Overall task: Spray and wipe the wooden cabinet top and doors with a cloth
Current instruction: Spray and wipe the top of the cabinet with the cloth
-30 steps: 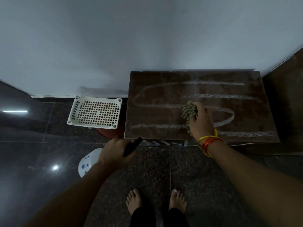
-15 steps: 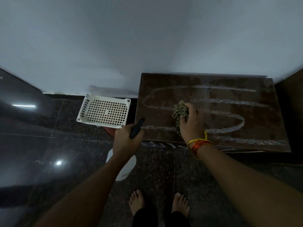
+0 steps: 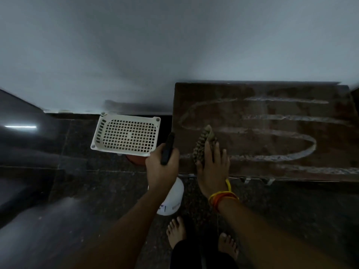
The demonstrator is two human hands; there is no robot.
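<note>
The dark wooden cabinet top (image 3: pixel 272 152) stands against the wall, streaked with pale looping lines of foam. My right hand (image 3: pixel 212 167) presses a bunched, patterned cloth (image 3: pixel 204 144) flat onto the top near its front left corner. My left hand (image 3: pixel 161 167) grips a white spray bottle (image 3: pixel 172 197) by its black trigger head, held just left of the cabinet's front corner with the nozzle pointing up and away. The cabinet doors are hidden below the top.
A white perforated plastic basket (image 3: pixel 126 134) sits on the dark glossy floor left of the cabinet, with something red-orange (image 3: pixel 135 159) under its near edge. A pale wall runs behind. My bare feet (image 3: pixel 202 237) stand in front of the cabinet.
My right hand has slid the cloth leftward along the top toward the front left corner. My left hand has raised the spray bottle up beside the cabinet.
</note>
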